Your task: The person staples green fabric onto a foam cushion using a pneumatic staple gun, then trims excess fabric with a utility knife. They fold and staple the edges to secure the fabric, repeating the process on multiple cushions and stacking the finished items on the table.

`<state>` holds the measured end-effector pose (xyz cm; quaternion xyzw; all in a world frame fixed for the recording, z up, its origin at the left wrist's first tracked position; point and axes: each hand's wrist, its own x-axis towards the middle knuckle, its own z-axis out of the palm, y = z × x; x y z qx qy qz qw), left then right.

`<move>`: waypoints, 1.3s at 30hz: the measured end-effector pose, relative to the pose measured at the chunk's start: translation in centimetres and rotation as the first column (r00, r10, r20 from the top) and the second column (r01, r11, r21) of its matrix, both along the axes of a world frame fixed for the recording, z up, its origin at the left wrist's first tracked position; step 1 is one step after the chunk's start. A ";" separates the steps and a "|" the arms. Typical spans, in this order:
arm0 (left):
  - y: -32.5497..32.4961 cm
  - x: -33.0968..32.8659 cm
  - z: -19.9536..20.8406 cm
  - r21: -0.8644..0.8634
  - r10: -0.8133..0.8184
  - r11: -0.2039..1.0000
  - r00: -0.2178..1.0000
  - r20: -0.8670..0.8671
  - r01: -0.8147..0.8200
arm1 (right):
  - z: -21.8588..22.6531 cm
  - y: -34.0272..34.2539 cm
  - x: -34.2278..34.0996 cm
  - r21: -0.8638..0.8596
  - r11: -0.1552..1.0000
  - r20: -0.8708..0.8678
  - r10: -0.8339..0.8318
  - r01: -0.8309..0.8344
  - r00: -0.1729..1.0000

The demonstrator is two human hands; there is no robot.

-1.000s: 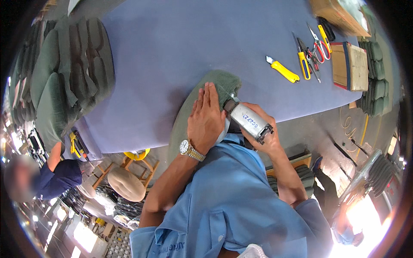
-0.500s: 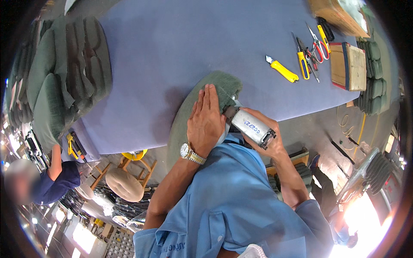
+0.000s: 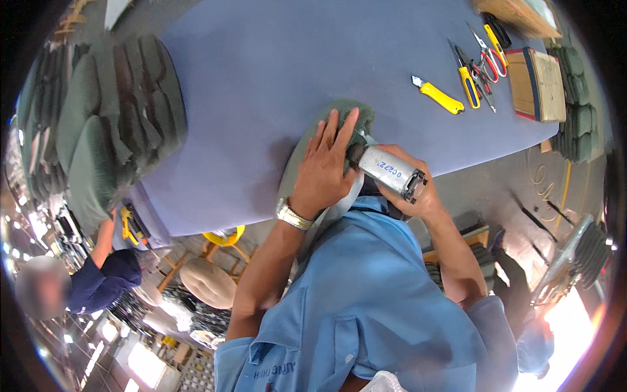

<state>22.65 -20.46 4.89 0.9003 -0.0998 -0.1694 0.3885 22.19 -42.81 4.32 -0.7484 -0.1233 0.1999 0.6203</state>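
A dark green fabric-covered cushion or panel (image 3: 367, 119) stands tilted at the table's near edge, against my body. My left hand (image 3: 323, 171) lies on it with the fingers spread, pressing its upper face. In my right hand (image 3: 421, 189) is a silver staple gun (image 3: 385, 171), the fingers wrapped round it. Its dark nose touches or nearly touches the panel's right edge, just beside my left hand; the exact contact is hidden. A pale strip (image 3: 349, 199) shows along the panel's underside.
On the blue-grey table (image 3: 261, 78) lie a yellow utility knife (image 3: 441, 98), a screwdriver (image 3: 469, 87), pliers and red-handled scissors (image 3: 493, 64), near a box (image 3: 535, 85). Green pieces (image 3: 137, 98) are stacked at left, where a co-worker (image 3: 104, 281) stands. A beige-seated stool (image 3: 208, 282) is below.
My left hand's fingers have spread wider and turned rightward on the panel. The panel looks more upright, and the staple gun remains at its edge. The whole view has shifted slightly.
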 end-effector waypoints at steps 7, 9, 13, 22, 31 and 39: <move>5.4 -0.1 -6.1 -0.367 0.072 0.905 0.927 -0.369 -0.217 | -1.1 -0.2 -1.7 -0.018 0.999 0.151 -0.046 0.049 0.987; 4.6 -1.4 -6.0 -0.307 0.049 0.938 0.936 -0.348 -0.163 | -1.6 -0.4 -2.1 -0.029 0.997 0.157 -0.060 0.065 0.986; 3.2 -2.3 -4.1 -0.222 0.019 0.973 0.976 -0.216 -0.068 | -1.2 -0.4 -2.3 -0.035 0.996 0.140 -0.072 0.078 0.988; -0.4 -4.6 -2.5 0.153 0.112 0.979 0.985 0.133 -0.132 | -2.1 -0.4 -2.8 -0.029 0.995 0.133 -0.090 0.095 0.987; -0.8 -4.2 -1.5 0.260 0.131 0.954 0.987 0.090 -0.151 | -1.5 -0.8 -3.2 -0.036 0.998 0.131 -0.055 0.060 0.990; -1.5 -4.2 -1.1 0.295 0.168 0.941 0.986 0.021 -0.166 | 0.6 0.2 -2.0 -0.051 0.999 -0.050 -0.019 0.016 0.999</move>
